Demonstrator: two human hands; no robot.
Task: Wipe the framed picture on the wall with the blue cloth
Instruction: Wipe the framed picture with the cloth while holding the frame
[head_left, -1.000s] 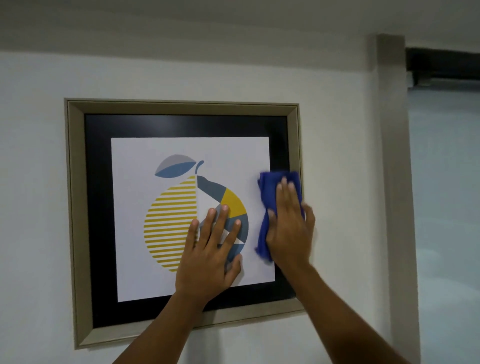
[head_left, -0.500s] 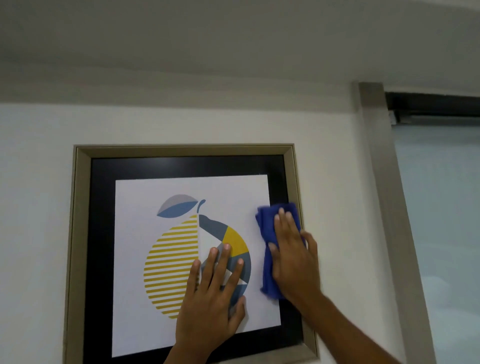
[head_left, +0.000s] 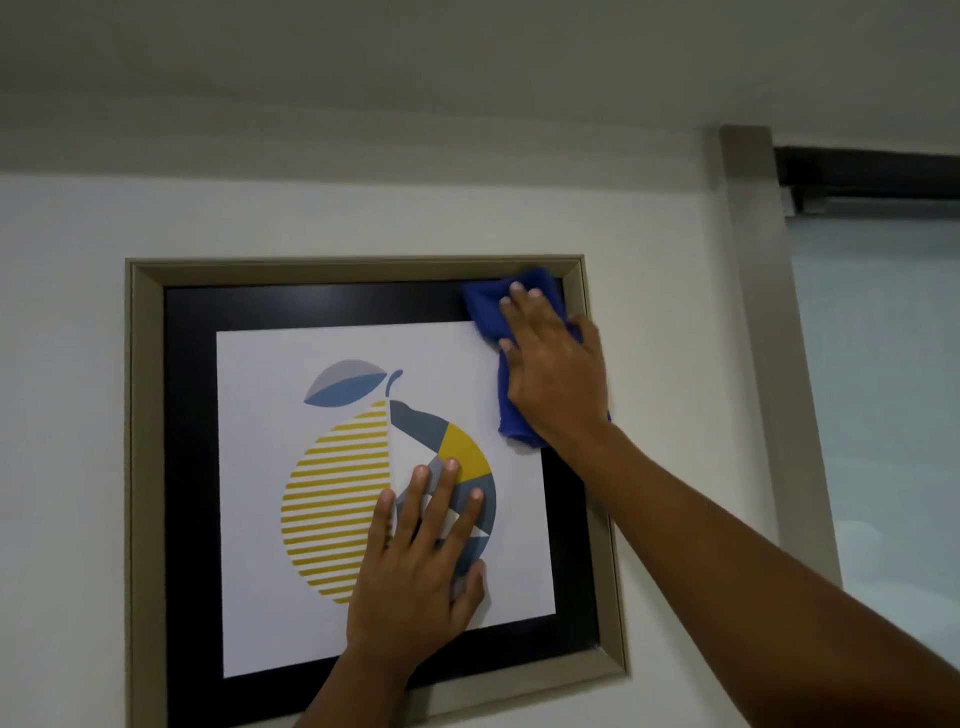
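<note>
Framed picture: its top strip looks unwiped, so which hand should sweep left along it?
Right hand: it presses the blue cloth at the top right corner. The left hand lies flat, empty.

White wall (head_left: 78, 415) carries framed picture (head_left: 150, 467), hung flat: beige frame, black mat, white print of striped yellow-and-grey fruit. Grey vertical trim (head_left: 753, 312) runs down wall, right of frame.
</note>
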